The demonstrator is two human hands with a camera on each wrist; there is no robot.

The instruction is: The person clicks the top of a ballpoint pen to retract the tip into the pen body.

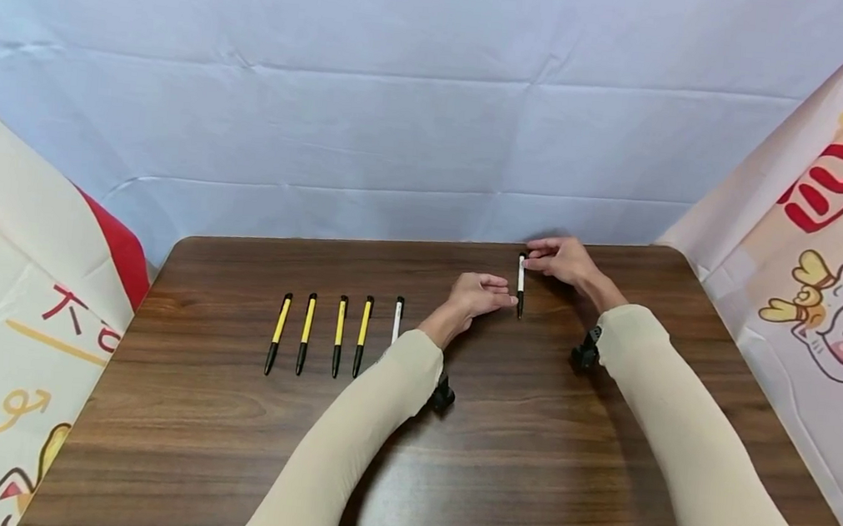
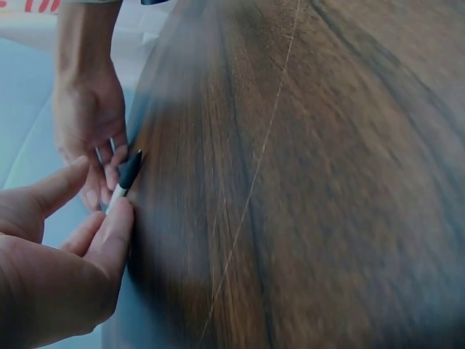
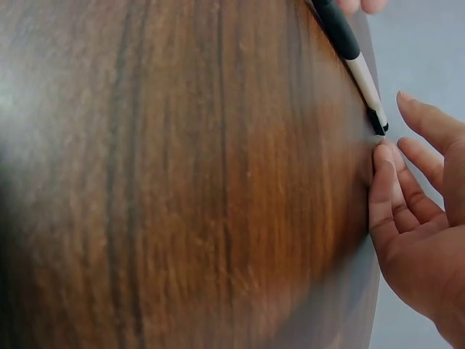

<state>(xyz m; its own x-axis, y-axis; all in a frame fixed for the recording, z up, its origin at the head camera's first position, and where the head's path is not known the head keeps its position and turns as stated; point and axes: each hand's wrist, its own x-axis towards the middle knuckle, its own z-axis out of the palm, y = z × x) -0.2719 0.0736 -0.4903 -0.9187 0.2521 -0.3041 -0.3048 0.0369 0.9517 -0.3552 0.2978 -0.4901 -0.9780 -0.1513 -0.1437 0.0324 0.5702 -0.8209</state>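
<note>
A white pen with a black grip [image 1: 521,278] lies on the table between the hands, its black tip toward the near side. My left hand [image 1: 473,295] is at its left, fingers nearly straight by the black grip. In the left wrist view the thumb of the left hand [image 2: 65,262] stands apart from the pen [image 2: 129,171]. At the pen's far end is my right hand [image 1: 563,260]. In the right wrist view the relaxed fingers of the right hand [image 3: 418,218] are close by the clip end of the pen [image 3: 365,83]; whether they touch is unclear.
Left of the hands, several yellow-and-black pens [image 1: 307,332] lie in a row, with another white pen [image 1: 397,318] at its right end, partly behind the left sleeve. The wooden table [image 1: 190,410] ends at a pale cloth backdrop [image 1: 375,108]. Printed cloths hang at both sides.
</note>
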